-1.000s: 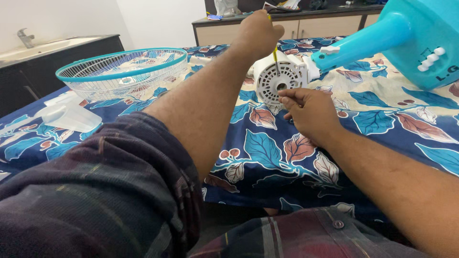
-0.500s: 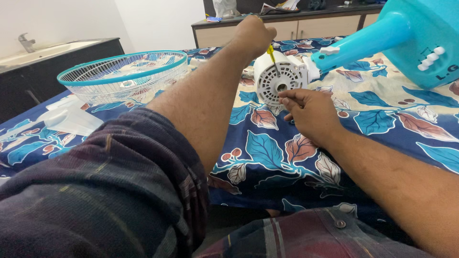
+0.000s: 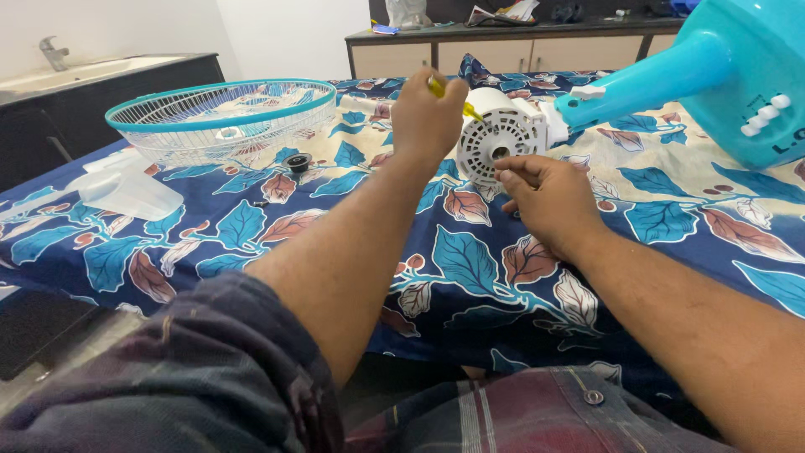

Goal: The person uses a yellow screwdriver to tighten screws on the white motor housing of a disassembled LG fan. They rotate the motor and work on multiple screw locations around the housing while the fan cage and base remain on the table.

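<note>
Head view: your left hand (image 3: 428, 117) is raised over the bench (image 3: 671, 218), fist closed around a yellow-handled screwdriver (image 3: 453, 99), its tip angled down toward the white motor housing (image 3: 501, 134) of the fan. That housing lies on its side on the leaf-print cloth (image 3: 470, 260), its vented round face turned toward you, and it joins the turquoise fan neck (image 3: 646, 80) that runs up to the turquoise base (image 3: 755, 84) with white push buttons at the right edge. Your right hand (image 3: 545, 201) rests on the cloth just below the housing, fingers curled narrow with the fingertips (image 3: 507, 172) touching the rim of the vented face; whether they pinch something small you cannot tell. Off to the left, well apart from both hands, the wire fan guard (image 3: 222, 117) with its turquoise ring sits dish-up on the cloth, a small dark cap (image 3: 298, 161) just beside it, and a translucent fan blade (image 3: 126, 189) nearer the bench edge.
</note>
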